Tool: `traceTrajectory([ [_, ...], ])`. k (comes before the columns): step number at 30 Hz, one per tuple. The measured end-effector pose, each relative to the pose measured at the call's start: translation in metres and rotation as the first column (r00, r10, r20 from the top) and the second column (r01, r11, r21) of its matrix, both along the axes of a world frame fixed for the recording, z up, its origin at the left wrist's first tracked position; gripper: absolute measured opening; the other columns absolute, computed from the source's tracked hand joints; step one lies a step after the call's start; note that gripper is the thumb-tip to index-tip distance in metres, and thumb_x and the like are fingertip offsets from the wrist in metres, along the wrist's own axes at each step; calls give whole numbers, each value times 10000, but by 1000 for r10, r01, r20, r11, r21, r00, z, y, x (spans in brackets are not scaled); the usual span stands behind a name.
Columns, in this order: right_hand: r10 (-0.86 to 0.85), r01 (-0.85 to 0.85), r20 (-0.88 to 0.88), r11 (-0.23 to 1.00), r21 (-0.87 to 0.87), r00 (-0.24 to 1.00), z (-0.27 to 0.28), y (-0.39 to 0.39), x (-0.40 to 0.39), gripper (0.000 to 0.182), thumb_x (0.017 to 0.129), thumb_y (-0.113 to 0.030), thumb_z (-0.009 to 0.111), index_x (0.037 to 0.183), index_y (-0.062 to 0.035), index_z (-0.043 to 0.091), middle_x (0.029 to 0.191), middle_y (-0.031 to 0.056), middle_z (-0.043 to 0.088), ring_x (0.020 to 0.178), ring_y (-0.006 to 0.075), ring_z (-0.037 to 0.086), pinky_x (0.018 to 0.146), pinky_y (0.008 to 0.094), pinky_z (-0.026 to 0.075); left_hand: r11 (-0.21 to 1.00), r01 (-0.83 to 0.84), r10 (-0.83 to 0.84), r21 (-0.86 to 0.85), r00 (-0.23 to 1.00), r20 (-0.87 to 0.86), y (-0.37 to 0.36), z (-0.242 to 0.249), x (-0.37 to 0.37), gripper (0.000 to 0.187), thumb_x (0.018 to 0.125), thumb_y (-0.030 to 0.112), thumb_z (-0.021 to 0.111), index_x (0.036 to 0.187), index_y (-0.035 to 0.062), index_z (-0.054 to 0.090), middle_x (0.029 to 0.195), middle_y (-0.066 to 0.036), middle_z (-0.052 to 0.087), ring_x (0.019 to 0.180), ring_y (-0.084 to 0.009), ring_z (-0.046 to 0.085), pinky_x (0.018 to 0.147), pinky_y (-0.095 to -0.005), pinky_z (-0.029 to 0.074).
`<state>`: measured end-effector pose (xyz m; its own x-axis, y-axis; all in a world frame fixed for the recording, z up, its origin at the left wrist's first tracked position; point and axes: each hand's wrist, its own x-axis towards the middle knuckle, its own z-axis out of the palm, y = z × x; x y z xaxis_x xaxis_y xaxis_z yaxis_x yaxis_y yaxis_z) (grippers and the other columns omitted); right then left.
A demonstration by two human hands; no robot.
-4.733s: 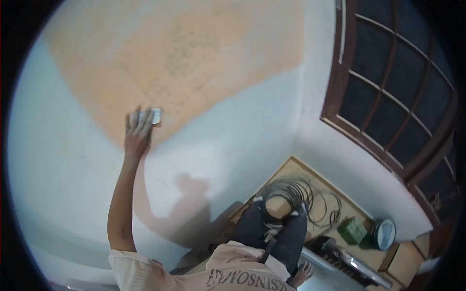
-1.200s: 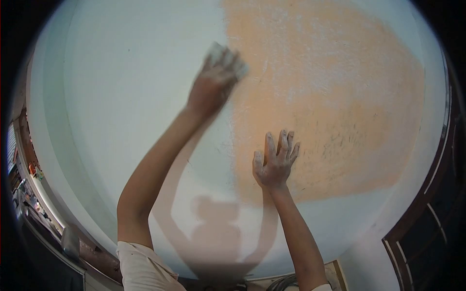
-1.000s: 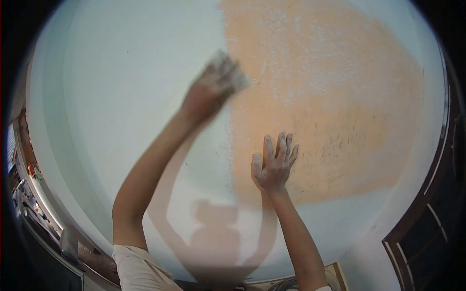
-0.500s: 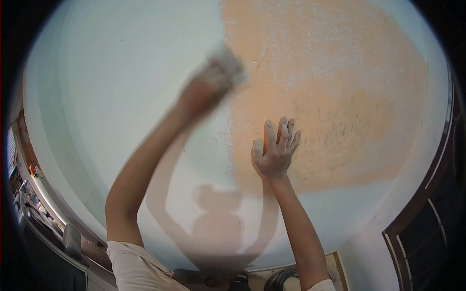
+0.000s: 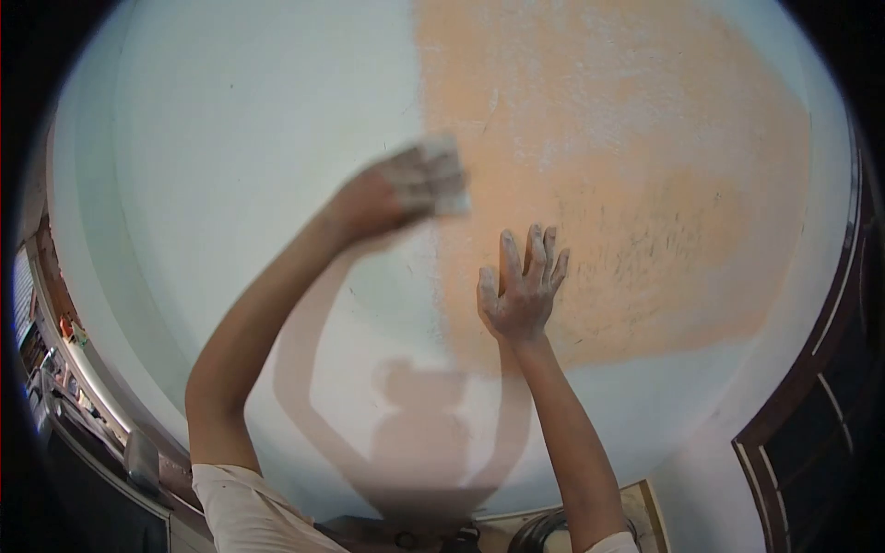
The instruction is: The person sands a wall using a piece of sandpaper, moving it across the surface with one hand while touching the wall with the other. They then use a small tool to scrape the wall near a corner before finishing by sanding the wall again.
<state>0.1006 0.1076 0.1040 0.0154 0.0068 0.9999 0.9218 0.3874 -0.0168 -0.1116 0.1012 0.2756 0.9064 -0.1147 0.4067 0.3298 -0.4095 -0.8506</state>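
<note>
My left hand [image 5: 392, 189] presses a pale, dusty sheet of sandpaper [image 5: 455, 205] against the wall, at the border between the white area [image 5: 277, 120] and the orange patch [image 5: 590, 101]. Motion blurs its fingers somewhat, and they cover much of the sheet. Lower and to the right, my right hand [image 5: 523, 293] rests on the orange patch with its fingers spread and nothing in it. White dust coats the fingers of both hands. Scratches and pale streaks mark the orange paint, along with dark flecks right of my right hand.
A dark framed panel [image 5: 811, 452] stands at the right edge. Below the wall lies a coil of black cable or hose [image 5: 539, 533]. Dark furniture [image 5: 92, 479] and assorted small items fill the lower left. My shadow [image 5: 419, 433] falls on the lower wall.
My left hand has moved down the wall with the sandpaper along the paint border, and its elbow has shifted slightly left. My right hand stays in place.
</note>
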Motion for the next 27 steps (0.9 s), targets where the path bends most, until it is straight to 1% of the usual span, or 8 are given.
traceTrajectory([
  [2, -4, 3, 25, 1000, 5, 1000, 3, 1, 2, 500, 816, -329, 544, 1254, -88, 533, 1381, 230, 352, 1348, 414, 258, 1060, 620, 136, 980, -163, 115, 110, 928, 356, 8, 52, 0, 253, 922, 174, 484, 1124, 173, 636, 1272, -71, 562, 1261, -206, 452, 1067, -399, 346],
  [4, -4, 4, 19, 1000, -10, 1000, -2, -2, -1, 498, 817, -327, 544, 1253, -89, 533, 1380, 231, 353, 1348, 414, 257, 1060, 621, 136, 963, -51, -134, 265, 761, 635, 1, 73, 13, 246, 901, 133, 511, 1113, 127, 635, 1244, -93, 577, 1234, -269, 476, 1061, -432, 344],
  [10, -12, 12, -1, 1000, 4, 1000, 1, 1, 0, 482, 816, -334, 539, 1240, -107, 553, 1368, 214, 377, 1345, 398, 278, 1059, 618, 151, 994, -14, 30, -105, 989, 148, -3, 0, 14, 240, 890, 168, 539, 1112, 208, 622, 1321, -32, 523, 1300, -250, 407, 1075, -387, 350],
  [12, -13, 13, 13, 1000, 0, 1000, 1, 1, 1, 482, 814, -332, 539, 1236, -99, 551, 1365, 217, 378, 1345, 401, 276, 1058, 618, 153, 974, -63, 18, 220, 980, 200, 9, 56, 10, 223, 913, 171, 515, 1108, 187, 623, 1296, -41, 544, 1241, -237, 472, 1017, -371, 415],
  [16, -23, 23, 18, 1000, 15, 1000, 5, 2, 2, 487, 812, -329, 536, 1236, -90, 548, 1362, 226, 376, 1344, 408, 271, 1059, 618, 149, 981, 36, -158, 191, 723, 673, 6, 116, 30, 229, 927, 213, 511, 1117, 145, 618, 1251, -69, 569, 1148, -291, 523, 941, -402, 471],
  [20, -6, 6, 21, 1000, -6, 1000, 1, -1, 0, 485, 813, -332, 536, 1234, -90, 553, 1360, 231, 377, 1343, 414, 269, 1059, 618, 151, 999, 7, -25, 48, 922, 386, 4, 25, 33, 245, 901, 259, 555, 1124, 185, 625, 1255, -6, 570, 1250, -237, 465, 1035, -378, 403],
  [22, -15, 15, 17, 1000, -1, 1000, 3, 1, 2, 483, 813, -333, 539, 1231, -92, 558, 1359, 231, 377, 1343, 415, 269, 1058, 619, 153, 976, 42, -97, 213, 963, 250, 15, 56, 23, 242, 894, 266, 567, 1110, 181, 637, 1223, 3, 592, 1184, -238, 521, 1004, -382, 431],
  [27, -3, 3, 16, 1000, 3, 1000, 2, 0, 1, 482, 812, -331, 549, 1232, -94, 563, 1362, 230, 376, 1344, 418, 265, 1054, 626, 155, 998, 32, 22, -49, 580, 814, 8, 161, 35, 239, 924, 259, 526, 1093, 157, 659, 1220, -56, 592, 1137, -290, 531, 935, -432, 469],
])
